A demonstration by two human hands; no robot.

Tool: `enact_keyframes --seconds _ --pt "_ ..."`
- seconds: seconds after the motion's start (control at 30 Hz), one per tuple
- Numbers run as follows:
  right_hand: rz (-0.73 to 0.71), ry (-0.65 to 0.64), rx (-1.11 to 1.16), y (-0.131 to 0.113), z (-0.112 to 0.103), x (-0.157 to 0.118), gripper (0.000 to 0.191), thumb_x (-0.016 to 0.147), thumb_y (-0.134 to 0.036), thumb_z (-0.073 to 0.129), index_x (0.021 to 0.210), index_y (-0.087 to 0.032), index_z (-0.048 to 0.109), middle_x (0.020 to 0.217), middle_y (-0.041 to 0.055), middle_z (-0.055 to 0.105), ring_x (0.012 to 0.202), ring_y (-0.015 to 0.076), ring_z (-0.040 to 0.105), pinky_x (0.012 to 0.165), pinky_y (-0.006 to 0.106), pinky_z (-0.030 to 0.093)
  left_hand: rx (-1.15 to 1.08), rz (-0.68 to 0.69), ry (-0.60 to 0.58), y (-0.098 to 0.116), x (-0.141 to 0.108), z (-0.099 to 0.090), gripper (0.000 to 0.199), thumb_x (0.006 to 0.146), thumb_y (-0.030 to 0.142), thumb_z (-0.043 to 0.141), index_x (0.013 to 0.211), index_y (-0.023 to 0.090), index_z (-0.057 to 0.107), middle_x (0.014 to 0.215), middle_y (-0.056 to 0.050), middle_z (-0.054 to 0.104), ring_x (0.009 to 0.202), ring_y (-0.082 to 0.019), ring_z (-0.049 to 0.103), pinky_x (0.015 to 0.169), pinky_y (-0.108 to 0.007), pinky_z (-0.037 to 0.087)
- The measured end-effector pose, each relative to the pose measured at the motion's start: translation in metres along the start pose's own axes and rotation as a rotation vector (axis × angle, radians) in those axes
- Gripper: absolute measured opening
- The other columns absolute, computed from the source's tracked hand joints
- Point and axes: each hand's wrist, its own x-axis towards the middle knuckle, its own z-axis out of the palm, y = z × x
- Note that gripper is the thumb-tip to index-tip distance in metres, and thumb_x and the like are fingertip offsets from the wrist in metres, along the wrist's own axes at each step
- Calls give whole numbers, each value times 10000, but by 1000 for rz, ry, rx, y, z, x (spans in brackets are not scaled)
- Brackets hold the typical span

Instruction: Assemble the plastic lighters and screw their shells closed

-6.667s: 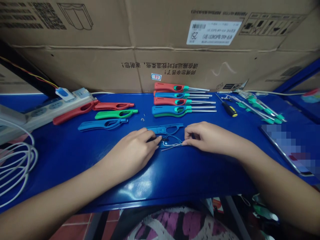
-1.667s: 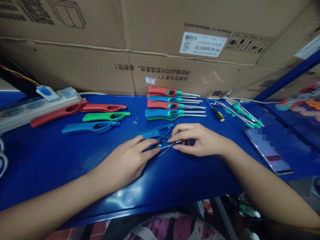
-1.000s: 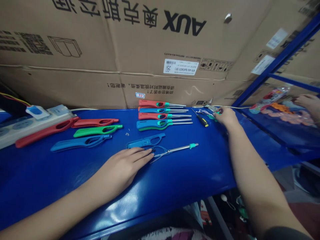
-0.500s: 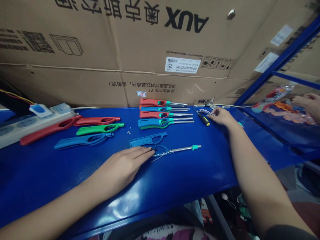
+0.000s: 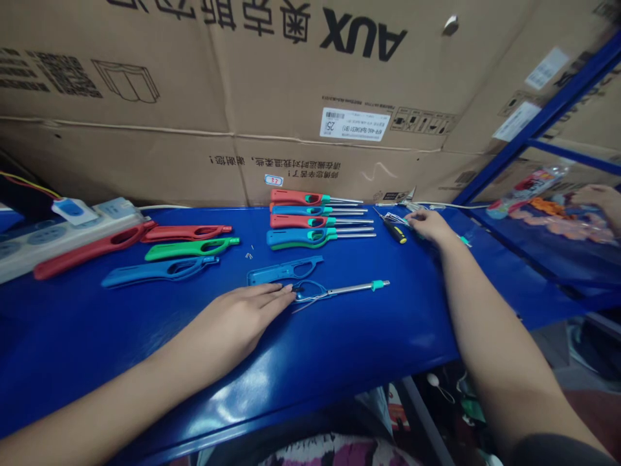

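Laying the left hand (image 5: 242, 317), fingers extended, over an open blue lighter casing (image 5: 317, 285), with red (image 5: 92, 251), blue (image 5: 155, 273) and green lighter casings (image 5: 194, 248) beyond and to its left and a loose blue half-casing (image 5: 279, 271) just past its fingers; can't tell whether gripping or only pressing. Just right of those fingertips, in line with the covered casing, a metal lighter rod (image 5: 353, 288), long axis running sideways, green-collared end rightward, nearer the left hand than the right. Farther out, reaching with bent fingers of the right hand (image 5: 431, 226) among white wires (image 5: 400, 221) beside a black-and-yellow screwdriver (image 5: 396, 233), can't tell whether pinching anything.
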Motion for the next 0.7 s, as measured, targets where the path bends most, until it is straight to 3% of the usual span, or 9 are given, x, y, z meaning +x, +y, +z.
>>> enact_keyframes --seconds 0.2,0.3,0.37,0.43,0.57,0.63,0.7 --pt "-75 282 154 -8 -3 -7 138 799 -165 662 937 -150 665 859 68 671 878 229 651 885 389 522 6 9 -4 0 1 -1 421 985 109 418 1345 156 630 1342 -92 677 1202 -266 676 980 -430 603" --pt "-193 397 270 -24 -8 -16 183 755 -168 608 938 -176 612 901 71 656 917 230 639 932 382 496 11 6 -12 1 1 -2 413 988 118 423 1344 157 629 1336 -88 681 1195 -266 680 980 -428 604" --pt "-287 371 353 -39 -11 -25 179 757 -204 608 932 -193 575 909 63 644 889 210 637 911 371 508 4 -7 -9 2 1 -2 407 987 125 432 1342 157 629 1322 -86 691 1180 -265 688 976 -422 606" --pt "-387 258 424 -54 -12 -38 195 751 -264 661 905 -211 553 873 39 638 824 188 639 851 351 531 -14 -20 1 2 2 -2 406 982 120 436 1336 158 630 1307 -81 702 1166 -256 695 980 -414 605" --pt "-553 -86 519 -82 -10 -76 283 740 -372 752 890 -223 565 764 -4 645 681 161 651 687 312 555 -51 -24 18 2 3 -3 420 962 81 430 1320 158 636 1280 -69 718 1148 -235 704 993 -398 599" --pt "-670 -420 665 -93 -7 -96 301 809 -412 744 928 -217 548 821 14 682 706 153 675 702 312 564 -55 -27 20 2 3 -4 422 954 74 436 1315 154 639 1274 -71 721 1146 -235 705 987 -397 603" --pt "-696 -671 726 -102 0 -114 321 845 -415 743 976 -213 531 902 43 719 747 157 710 701 306 577 -62 -33 19 3 3 -5 422 951 72 442 1317 154 637 1277 -73 719 1146 -234 704 983 -392 604"
